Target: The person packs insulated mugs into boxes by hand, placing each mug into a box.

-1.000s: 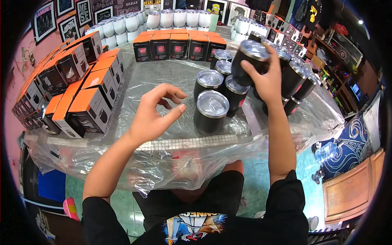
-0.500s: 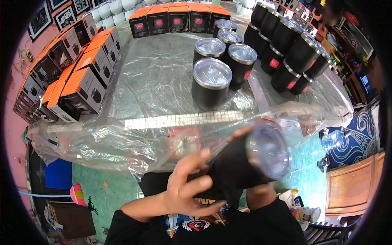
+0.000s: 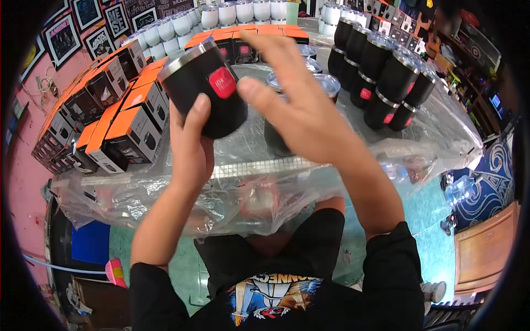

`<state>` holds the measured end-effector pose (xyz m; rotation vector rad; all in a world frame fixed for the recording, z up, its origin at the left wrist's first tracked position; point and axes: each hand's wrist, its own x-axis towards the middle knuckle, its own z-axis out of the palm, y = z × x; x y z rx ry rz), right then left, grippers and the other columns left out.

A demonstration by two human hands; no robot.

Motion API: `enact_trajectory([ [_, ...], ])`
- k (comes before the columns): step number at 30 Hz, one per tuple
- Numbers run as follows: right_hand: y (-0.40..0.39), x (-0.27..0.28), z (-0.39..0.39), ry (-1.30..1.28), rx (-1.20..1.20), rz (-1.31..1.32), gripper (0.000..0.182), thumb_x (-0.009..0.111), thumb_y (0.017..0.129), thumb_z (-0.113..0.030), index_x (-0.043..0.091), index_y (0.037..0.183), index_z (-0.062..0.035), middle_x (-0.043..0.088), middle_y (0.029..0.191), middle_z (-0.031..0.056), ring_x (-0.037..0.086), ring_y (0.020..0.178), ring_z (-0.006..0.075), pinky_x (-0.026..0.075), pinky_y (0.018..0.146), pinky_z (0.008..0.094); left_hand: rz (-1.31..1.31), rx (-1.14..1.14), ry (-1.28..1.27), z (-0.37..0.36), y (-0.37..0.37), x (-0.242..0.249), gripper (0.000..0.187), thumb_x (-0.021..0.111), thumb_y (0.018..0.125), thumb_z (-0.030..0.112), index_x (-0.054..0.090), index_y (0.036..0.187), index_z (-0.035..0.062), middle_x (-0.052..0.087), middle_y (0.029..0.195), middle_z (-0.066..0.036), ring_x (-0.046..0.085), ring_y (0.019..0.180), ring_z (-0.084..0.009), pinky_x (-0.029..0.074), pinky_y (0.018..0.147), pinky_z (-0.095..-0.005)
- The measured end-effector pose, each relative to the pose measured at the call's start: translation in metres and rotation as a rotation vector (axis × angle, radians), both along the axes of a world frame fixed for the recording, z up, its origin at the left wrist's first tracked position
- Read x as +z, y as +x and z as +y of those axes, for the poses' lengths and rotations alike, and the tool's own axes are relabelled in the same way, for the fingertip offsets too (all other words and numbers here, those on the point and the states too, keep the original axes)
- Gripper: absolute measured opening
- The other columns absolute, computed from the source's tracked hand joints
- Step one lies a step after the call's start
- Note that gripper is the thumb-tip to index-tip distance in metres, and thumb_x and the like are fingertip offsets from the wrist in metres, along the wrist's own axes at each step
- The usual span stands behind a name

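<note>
My left hand (image 3: 190, 146) grips a black tumbler (image 3: 205, 88) with a steel rim and a red label, held up and tilted over the table. My right hand (image 3: 301, 107) is open beside it, fingers spread, its thumb close to the tumbler's side; I cannot tell if it touches. Behind my right hand stand a few black tumblers with clear lids (image 3: 326, 83), partly hidden.
A table covered in clear plastic sheet (image 3: 182, 193). Orange-and-black boxes (image 3: 118, 124) line the left side and the back. Stacked black tumblers (image 3: 386, 83) stand at the right, white tumblers (image 3: 232, 12) along the far edge. Framed posters hang on the pink wall.
The tumbler has gone from my right hand, low near my chest, up into my left hand above the table. My right hand has let go and opened.
</note>
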<state>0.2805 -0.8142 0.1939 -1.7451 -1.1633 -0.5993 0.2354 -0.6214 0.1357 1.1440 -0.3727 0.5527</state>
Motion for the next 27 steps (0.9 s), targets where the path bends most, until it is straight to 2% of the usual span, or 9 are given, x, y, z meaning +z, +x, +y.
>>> enact_trajectory([
  [1, 0.017, 0.000, -0.005, 0.002, -0.058, -0.067, 0.076, 0.074, 0.097, -0.043, 0.049, 0.152, 0.0039, 0.054, 0.145, 0.0270, 0.053, 0.137, 0.0444, 0.043, 0.116, 0.0469, 0.012, 0.016, 0.003, 0.006, 0.014, 0.003, 0.061, 0.062, 0.108, 0.035, 0.042, 0.158, 0.0071, 0.060, 0.147, -0.008, 0.061, 0.135, -0.0219, 0.048, 0.116, -0.0423],
  [2, 0.028, 0.003, -0.013, -0.043, -0.095, -0.046, 0.073, 0.079, 0.092, -0.045, 0.057, 0.145, -0.0002, 0.062, 0.135, 0.0223, 0.057, 0.131, 0.0437, 0.046, 0.110, 0.0487, 0.007, 0.017, -0.009, 0.014, 0.028, 0.001, 0.061, 0.062, 0.108, 0.035, 0.042, 0.158, 0.0071, 0.060, 0.147, -0.008, 0.061, 0.135, -0.0219, 0.048, 0.116, -0.0423],
  [7, 0.043, -0.012, -0.048, -0.595, -0.210, -0.239, 0.079, 0.089, 0.076, -0.043, 0.062, 0.140, -0.0059, 0.064, 0.127, 0.0171, 0.060, 0.122, 0.0378, 0.048, 0.105, 0.0471, 0.101, 0.267, 0.103, 0.050, 0.091, -0.031, 0.060, 0.071, 0.102, 0.032, 0.049, 0.151, 0.0066, 0.062, 0.139, -0.008, 0.063, 0.126, -0.0189, 0.050, 0.110, -0.0377],
  [8, 0.043, -0.016, -0.049, -0.659, -0.204, -0.205, 0.081, 0.092, 0.071, -0.039, 0.063, 0.141, -0.0093, 0.065, 0.127, 0.0167, 0.061, 0.117, 0.0390, 0.046, 0.105, 0.0475, 0.088, 0.271, 0.056, 0.052, 0.100, -0.037, 0.059, 0.080, 0.096, 0.029, 0.053, 0.142, 0.0032, 0.065, 0.130, -0.009, 0.064, 0.118, -0.0170, 0.050, 0.106, -0.0347],
  [13, 0.049, -0.003, -0.043, -0.779, -0.117, -0.106, 0.081, 0.093, 0.070, -0.035, 0.062, 0.141, -0.0098, 0.065, 0.127, 0.0169, 0.061, 0.119, 0.0406, 0.047, 0.105, 0.0471, 0.165, 0.364, 0.225, 0.059, 0.137, -0.060, 0.071, 0.086, 0.090, 0.027, 0.047, 0.143, 0.0017, 0.064, 0.127, -0.014, 0.064, 0.117, -0.0217, 0.051, 0.104, -0.0374],
  [16, 0.065, 0.014, -0.028, -0.518, -0.028, -0.113, 0.078, 0.096, 0.069, -0.029, 0.060, 0.135, -0.0100, 0.066, 0.125, 0.0180, 0.067, 0.116, 0.0389, 0.053, 0.100, 0.0466, 0.207, 0.355, 0.228, 0.056, 0.150, -0.072, 0.075, 0.087, 0.089, 0.027, 0.044, 0.145, 0.0020, 0.063, 0.128, -0.015, 0.063, 0.117, -0.0228, 0.051, 0.104, -0.0378],
  [19, 0.098, 0.047, -0.011, -0.323, -0.275, -0.047, 0.074, 0.095, 0.070, -0.030, 0.062, 0.133, -0.0066, 0.069, 0.123, 0.0193, 0.070, 0.117, 0.0379, 0.055, 0.101, 0.0447, 0.179, 0.314, 0.237, 0.055, 0.147, -0.082, 0.076, 0.086, 0.089, 0.026, 0.042, 0.147, 0.0029, 0.062, 0.130, -0.015, 0.063, 0.118, -0.0235, 0.052, 0.103, -0.0385],
  [23, 0.187, 0.043, -0.003, -0.422, -0.440, -0.223, 0.076, 0.092, 0.074, -0.035, 0.061, 0.136, -0.0047, 0.071, 0.125, 0.0205, 0.068, 0.120, 0.0397, 0.053, 0.105, 0.0459, 0.204, 0.191, 0.136, 0.056, 0.139, -0.089, 0.070, 0.083, 0.092, 0.021, 0.042, 0.146, 0.0046, 0.062, 0.130, -0.014, 0.062, 0.119, -0.0222, 0.051, 0.104, -0.0385],
  [27, 0.225, 0.036, 0.013, -0.853, -0.395, -0.081, 0.077, 0.091, 0.075, -0.037, 0.057, 0.137, -0.0072, 0.067, 0.131, 0.0214, 0.065, 0.123, 0.0405, 0.053, 0.105, 0.0470, 0.294, 0.023, -0.046, 0.059, 0.139, -0.091, 0.066, 0.077, 0.095, 0.014, 0.039, 0.148, 0.0061, 0.061, 0.132, -0.012, 0.062, 0.121, -0.0212, 0.050, 0.108, -0.0391],
])
